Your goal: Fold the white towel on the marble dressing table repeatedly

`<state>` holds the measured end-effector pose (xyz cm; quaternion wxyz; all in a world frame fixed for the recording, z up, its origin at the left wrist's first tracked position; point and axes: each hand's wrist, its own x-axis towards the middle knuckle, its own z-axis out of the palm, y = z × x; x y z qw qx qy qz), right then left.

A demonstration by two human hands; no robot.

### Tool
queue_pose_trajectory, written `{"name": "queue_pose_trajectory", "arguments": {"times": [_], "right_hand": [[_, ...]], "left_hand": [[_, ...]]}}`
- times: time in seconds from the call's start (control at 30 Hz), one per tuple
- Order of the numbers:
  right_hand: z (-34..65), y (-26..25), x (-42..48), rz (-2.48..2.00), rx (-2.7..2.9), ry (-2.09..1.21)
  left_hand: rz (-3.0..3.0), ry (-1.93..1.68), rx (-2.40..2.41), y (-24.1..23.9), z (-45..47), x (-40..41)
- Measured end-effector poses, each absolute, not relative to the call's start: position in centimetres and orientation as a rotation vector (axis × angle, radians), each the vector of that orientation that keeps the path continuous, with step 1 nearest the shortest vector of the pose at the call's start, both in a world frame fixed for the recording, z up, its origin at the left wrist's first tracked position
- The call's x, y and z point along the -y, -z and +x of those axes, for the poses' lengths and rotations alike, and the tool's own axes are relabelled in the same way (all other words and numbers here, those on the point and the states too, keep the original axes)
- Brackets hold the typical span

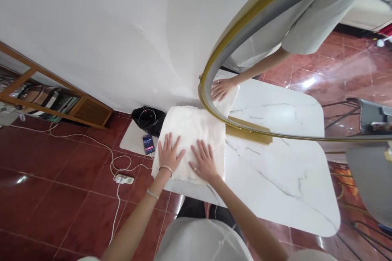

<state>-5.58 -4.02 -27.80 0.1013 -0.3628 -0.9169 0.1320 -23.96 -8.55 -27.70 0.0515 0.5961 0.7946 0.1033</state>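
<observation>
A white cloth (190, 122) with a scalloped edge lies spread over the left end of a white marble-patterned table (275, 187). My left hand (169, 155) rests flat on the cloth's left part, fingers spread, with bands around the wrist and forearm. To its right, my right hand (204, 162) also presses flat on the cloth, fingers apart and a ring on one finger. Neither hand grips anything. The cloth's left edge hangs slightly past the table end.
A round gold-framed mirror (211, 65) stands on the table against the wall, reflecting an arm. Left of the table are a black bag (148, 119), a phone (148, 144) on a white surface, a power strip (124, 179) with cables, and a wooden cabinet (93, 111).
</observation>
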Motion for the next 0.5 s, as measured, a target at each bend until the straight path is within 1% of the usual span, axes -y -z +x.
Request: {"name": "queue_pose_trajectory", "arguments": {"times": [0.13, 0.23, 0.33, 0.5], "right_hand": [[-3.2, 27.0, 10.2, -0.885, 2.833, -0.533], [-2.3, 26.9, 12.2, -0.824, 2.851, -0.589], [-1.6, 26.9, 12.1, -0.810, 2.867, -0.604], [1.2, 26.5, 9.8, -0.783, 2.896, -0.598]], "left_hand": [[1.768, -0.308, -2.472, 27.8, -21.9, 15.0], [1.719, -0.322, -2.522, 27.8, -20.5, 17.5], [1.686, -0.364, -2.562, 28.1, -19.3, 18.0], [1.743, -0.421, -2.545, 28.7, -17.5, 16.7]]}}
